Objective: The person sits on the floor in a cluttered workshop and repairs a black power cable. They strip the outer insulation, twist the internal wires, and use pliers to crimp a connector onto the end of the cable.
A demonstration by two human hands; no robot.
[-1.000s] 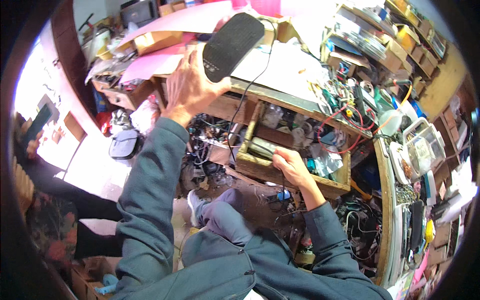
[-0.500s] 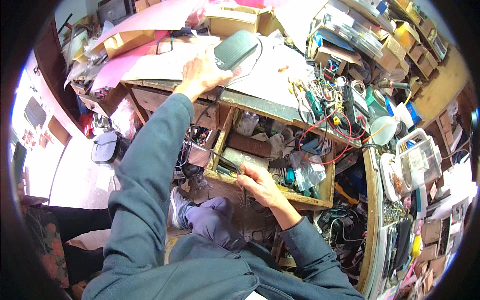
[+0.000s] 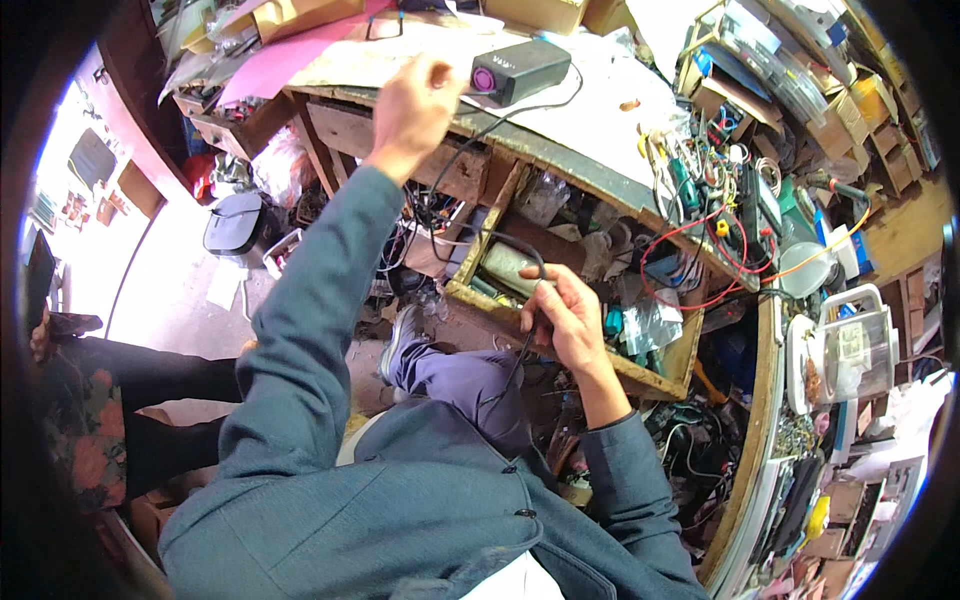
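Note:
A black box-shaped device (image 3: pixel 520 72) with a purple ring on its near-left end rests on the workbench. Just left of it, my left hand (image 3: pixel 412 112) is raised with curled fingers, apart from the device. Whether anything small is in those fingers is hidden. From the device a black cable (image 3: pixel 440 180) runs over the bench edge and down past the open drawer. My right hand (image 3: pixel 568 318) pinches this cable in front of the drawer, and a length hangs below toward my lap.
An open wooden drawer (image 3: pixel 488 222) full of parts juts out below the workbench (image 3: pixel 620 150). Tools and red wires (image 3: pixel 690 225) crowd the bench's right side. A clear plastic bin (image 3: pixel 858 345) stands farther right. At the left are a black container (image 3: pixel 238 228) and another person's legs (image 3: pixel 165 370).
My left hand has let go of the device and moved off it to the left. The device now sits on the bench, turned. My right hand still holds the cable; the view has shifted.

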